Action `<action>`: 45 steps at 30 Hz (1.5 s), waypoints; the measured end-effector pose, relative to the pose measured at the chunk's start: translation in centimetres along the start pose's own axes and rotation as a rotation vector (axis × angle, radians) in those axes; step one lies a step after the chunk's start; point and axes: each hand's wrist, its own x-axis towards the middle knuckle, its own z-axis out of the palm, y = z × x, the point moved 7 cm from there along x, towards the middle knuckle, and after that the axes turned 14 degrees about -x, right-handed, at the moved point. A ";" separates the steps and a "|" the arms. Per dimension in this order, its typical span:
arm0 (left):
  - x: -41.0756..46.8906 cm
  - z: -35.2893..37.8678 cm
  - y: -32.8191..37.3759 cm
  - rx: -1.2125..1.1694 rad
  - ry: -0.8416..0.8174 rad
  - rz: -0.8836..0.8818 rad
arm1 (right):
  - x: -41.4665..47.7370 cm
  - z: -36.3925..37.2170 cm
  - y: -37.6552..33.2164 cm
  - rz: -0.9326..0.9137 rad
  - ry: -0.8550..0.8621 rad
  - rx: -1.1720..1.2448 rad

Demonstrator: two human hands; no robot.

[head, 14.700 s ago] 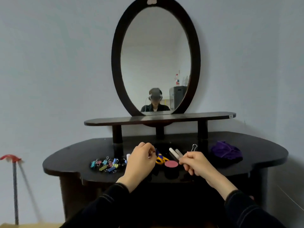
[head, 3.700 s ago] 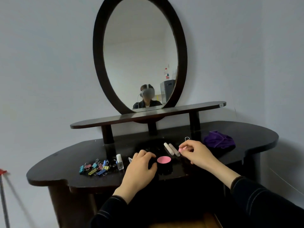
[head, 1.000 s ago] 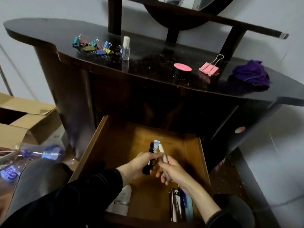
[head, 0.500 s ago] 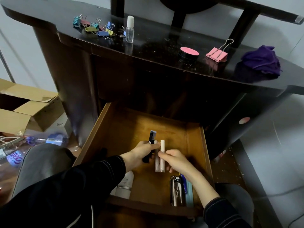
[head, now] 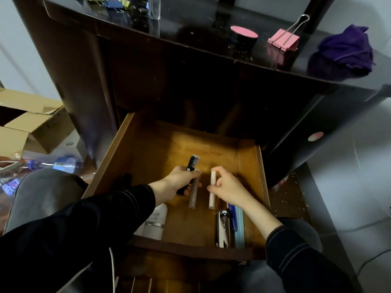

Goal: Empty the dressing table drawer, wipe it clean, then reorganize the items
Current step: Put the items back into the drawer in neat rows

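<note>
Open drawer (head: 247,163): left hand (head: 182,182) grips black tube (head: 191,164), right hand (head: 228,188) pinches white stick (head: 212,196); grey stick (head: 193,196) between

Amber-brown drawer (head: 249,166), pink binder clip (head: 282,42), purple cloth (head: 347,49), black sleeves (head: 95,218)

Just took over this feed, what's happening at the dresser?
A person is putting items into the open drawer. The left hand grips a black tube, with a tan stick beside it; the right hand sets down a white stick. On the tabletop remain a pink binder clip, pink-lidded jar and purple cloth.
</note>
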 end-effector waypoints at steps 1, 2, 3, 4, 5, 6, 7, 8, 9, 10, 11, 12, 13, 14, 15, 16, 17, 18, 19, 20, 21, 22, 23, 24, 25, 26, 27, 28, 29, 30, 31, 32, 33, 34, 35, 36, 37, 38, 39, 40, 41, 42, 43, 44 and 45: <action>0.1 -0.1 -0.1 0.000 0.006 -0.003 | 0.2 0.4 0.3 0.003 -0.007 -0.006; 0.1 -0.2 -0.2 -0.001 0.011 -0.005 | 0.4 0.8 0.5 0.004 -0.012 -0.028; 0.2 -0.2 -0.2 -0.002 0.017 -0.008 | 0.6 1.0 0.7 0.006 -0.014 -0.062; 0.2 -0.3 -0.3 -0.002 0.023 -0.011 | 0.7 1.2 0.8 0.009 -0.015 -0.093; 0.2 -0.4 -0.3 0.002 0.027 -0.014 | 0.9 1.4 1.0 0.013 -0.016 -0.118; 0.2 -0.4 -0.4 0.009 0.028 -0.016 | 0.9 1.5 1.1 0.017 -0.018 -0.144; 0.2 -0.4 -0.5 0.019 0.027 -0.018 | 0.9 1.7 1.3 0.020 -0.021 -0.171; 0.2 -0.4 -0.6 0.033 0.026 -0.020 | 0.9 1.8 1.4 0.025 -0.023 -0.192; 0.1 -0.4 -0.7 0.048 0.028 -0.021 | 0.9 1.9 1.5 0.029 -0.024 -0.204; 0.1 -0.4 -0.8 0.061 0.031 -0.022 | 0.9 2.0 1.6 0.034 -0.022 -0.216; 0.1 -0.5 -0.9 0.069 0.035 -0.023 | 0.9 2.0 1.7 0.038 -0.020 -0.235; 0.1 -0.5 -0.9 0.072 0.037 -0.023 | 0.8 2.0 1.7 0.043 -0.017 -0.255; 0.1 -0.6 -0.9 0.073 0.038 -0.022 | 0.8 2.1 1.8 0.047 -0.014 -0.268; 0.1 -0.6 -0.9 0.074 0.038 -0.022 | 0.8 2.0 1.8 0.050 -0.010 -0.273; 0.1 -0.6 -0.9 0.076 0.038 -0.021 | 0.9 2.0 1.8 0.051 -0.005 -0.277; 0.1 -0.6 -0.9 0.079 0.037 -0.021 | 0.9 2.0 1.9 0.053 -0.002 -0.283; 0.0 -0.6 -0.9 0.082 0.035 -0.022 | 0.8 2.0 1.9 0.054 -0.002 -0.292; 0.0 -0.6 -0.9 0.085 0.032 -0.023 | 0.8 2.1 1.9 0.052 -0.001 -0.308; -0.1 -0.6 -0.9 0.088 0.029 -0.023 | 0.8 2.1 1.8 0.048 0.001 -0.329; -0.1 -0.5 -0.9 0.090 0.025 -0.022 | 0.8 2.1 1.8 0.042 0.002 -0.346; -0.1 -0.5 -0.9 0.091 0.023 -0.021 | 0.8 2.1 1.7 0.035 -0.001 -0.358; -0.2 -0.5 -0.8 0.089 0.024 -0.019 | 0.8 2.1 1.6 0.026 -0.009 -0.370; -0.2 -0.5 -0.8 0.086 0.026 -0.019 | 0.7 2.1 1.5 0.016 -0.022 -0.386; -0.2 -0.5 -0.8 0.084 0.029 -0.020 | 0.7 2.0 1.4 0.004 -0.037 -0.402; -0.3 -0.5 -0.8 0.082 0.033 -0.022 | 0.7 2.0 1.3 -0.010 -0.050 -0.413; -0.3 -0.6 -0.7 0.081 0.036 -0.024 | 0.6 2.0 1.3 -0.026 -0.062 -0.417; -0.3 -0.6 -0.7 0.080 0.037 -0.025 | 0.5 2.1 1.2 -0.042 -0.075 -0.416; -0.3 -0.6 -0.7 0.080 0.037 -0.026 | 0.4 2.2 1.1 -0.059 -0.092 -0.412; -0.3 -0.6 -0.7 0.080 0.037 -0.024 | 0.4 2.4 1.1 -0.075 -0.115 -0.405; -0.4 -0.6 -0.7 0.081 0.037 -0.024 | 0.3 2.6 1.0 -0.089 -0.142 -0.400; -0.3 -0.6 -0.7 0.081 0.038 -0.025 | 0.2 2.9 0.9 -0.101 -0.172 -0.396; -0.3 -0.6 -0.8 0.081 0.037 -0.027 | 0.1 3.1 0.8 -0.110 -0.202 -0.393; -0.3 -0.5 -0.8 0.080 0.037 -0.029 | 0.1 3.3 0.8 -0.118 -0.229 -0.390; -0.3 -0.5 -0.8 0.080 0.036 -0.030 | 0.0 3.4 0.8 -0.122 -0.246 -0.388; -0.3 -0.6 -0.8 0.080 0.035 -0.030 | 0.0 3.5 0.8 -0.123 -0.253 -0.386; -0.3 -0.6 -0.9 0.080 0.033 -0.032 | -0.1 3.5 0.8 -0.123 -0.257 -0.386; -0.3 -0.6 -0.9 0.078 0.030 -0.036 | -0.1 3.4 0.8 -0.122 -0.260 -0.386; -0.4 -0.6 -0.9 0.077 0.027 -0.040 | -0.1 3.4 0.8 -0.119 -0.258 -0.389; -0.4 -0.6 -0.9 0.077 0.026 -0.045 | -0.1 3.2 0.9 -0.114 -0.243 -0.392; -0.5 -0.5 -1.0 0.077 0.026 -0.053 | -0.1 2.9 0.9 -0.105 -0.203 -0.392; -0.5 -0.5 -1.0 0.074 0.023 -0.065 | 0.0 2.4 0.9 -0.091 -0.138 -0.377; -0.6 -0.4 -1.1 0.060 0.012 -0.080 | 0.0 1.7 0.9 -0.072 -0.063 -0.326; -0.7 -0.3 -1.2 0.034 -0.007 -0.100 | 0.0 1.0 0.9 -0.054 0.006 -0.241; -0.8 -0.1 -1.4 -0.001 -0.031 -0.123 | 0.0 0.4 0.9 -0.041 0.057 -0.138; -0.9 0.1 -1.5 -0.037 -0.054 -0.148 | -0.1 -0.1 0.7 -0.036 0.085 -0.036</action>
